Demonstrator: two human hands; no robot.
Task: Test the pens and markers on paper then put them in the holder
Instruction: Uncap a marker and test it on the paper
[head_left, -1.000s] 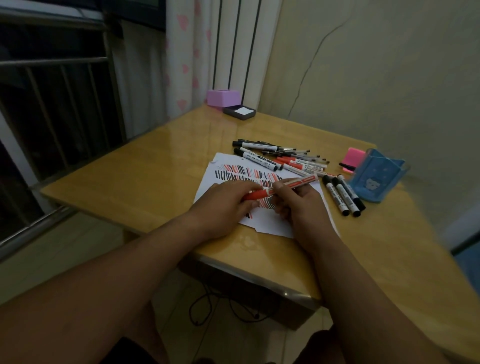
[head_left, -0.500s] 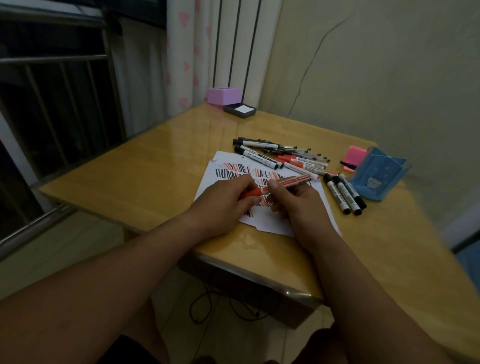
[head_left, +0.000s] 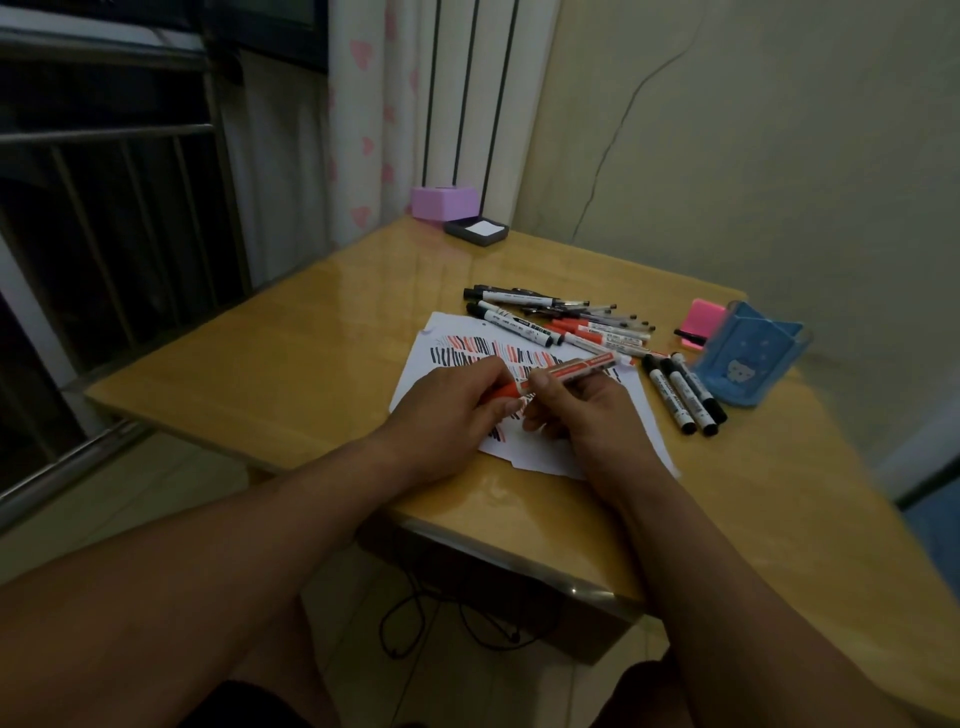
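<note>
Both hands meet over paper, clamped on one red marker: left hand pinches red cap end, right hand curls round barrel. Marker held near level just above paper, far end toward holder. Paper flat on bench, covered in red and black strokes. Three black markers side by side between paper and blue holder. Pens piled beyond paper.

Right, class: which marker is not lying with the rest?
The red marker, held above the paper by both hands: left hand on its red end, right hand on its barrel. Other markers lie flat.
</note>
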